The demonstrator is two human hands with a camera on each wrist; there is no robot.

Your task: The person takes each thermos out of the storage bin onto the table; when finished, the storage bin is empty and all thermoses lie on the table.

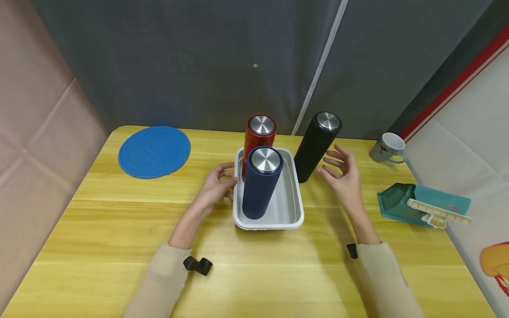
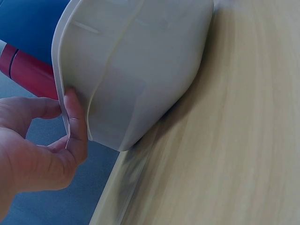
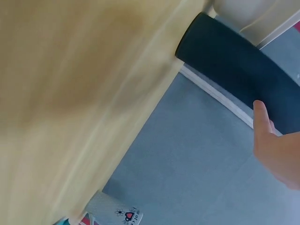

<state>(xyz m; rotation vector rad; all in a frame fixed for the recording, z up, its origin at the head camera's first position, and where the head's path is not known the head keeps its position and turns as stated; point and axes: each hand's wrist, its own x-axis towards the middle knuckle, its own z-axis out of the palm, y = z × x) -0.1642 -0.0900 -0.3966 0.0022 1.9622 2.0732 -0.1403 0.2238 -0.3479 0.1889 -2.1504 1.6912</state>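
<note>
A pale grey tray [image 1: 283, 211] holds a navy blue thermos bottle [image 1: 260, 190] in front and a red thermos bottle [image 1: 256, 140] behind it, both upright. My left hand [image 1: 216, 185] pinches the tray's left rim; in the left wrist view the thumb lies on one side of the rim [image 2: 57, 70] and a finger on the outer wall. To the right of the tray, a black thermos bottle [image 1: 314, 148] stands on the table. Beside it is my right hand [image 1: 343, 176], holding nothing, its fingers spread and slightly bent, the fingertips [image 3: 258, 105] close to the bottle's side.
On the wooden table [image 1: 119, 238], a round blue placemat [image 1: 154, 152] lies at the back left. A mug [image 1: 387, 148] stands at the back right, with a teal bag [image 1: 425, 205] with a cream clip [image 1: 439, 213] in front of it. A dark grey curtain [image 1: 191, 66] hangs behind the table.
</note>
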